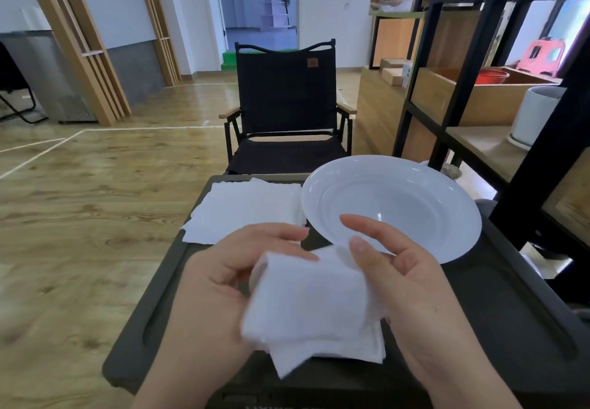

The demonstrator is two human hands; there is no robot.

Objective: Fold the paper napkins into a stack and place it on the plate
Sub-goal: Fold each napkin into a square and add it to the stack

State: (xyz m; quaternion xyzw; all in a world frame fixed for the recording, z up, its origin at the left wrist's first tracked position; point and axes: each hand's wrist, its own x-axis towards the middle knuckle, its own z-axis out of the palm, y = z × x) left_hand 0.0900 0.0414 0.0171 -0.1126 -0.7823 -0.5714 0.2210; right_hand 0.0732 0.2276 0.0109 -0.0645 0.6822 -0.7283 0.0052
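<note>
Head view: folded white paper napkin (306, 300) held above the near part of a dark tray table (498, 313), gripped between left hand (220, 277), fingers curled round its left edge, and right hand (402, 281), thumb pressed on its upper right corner with fingers behind. More folded napkin layers (335, 352) showing beneath it, somewhat blurred. Farther off on the table, flat unfolded napkins (245, 209) at left, touching or just beside a white plate (447, 191) at right; black folding chair (284, 105) beyond.
</note>
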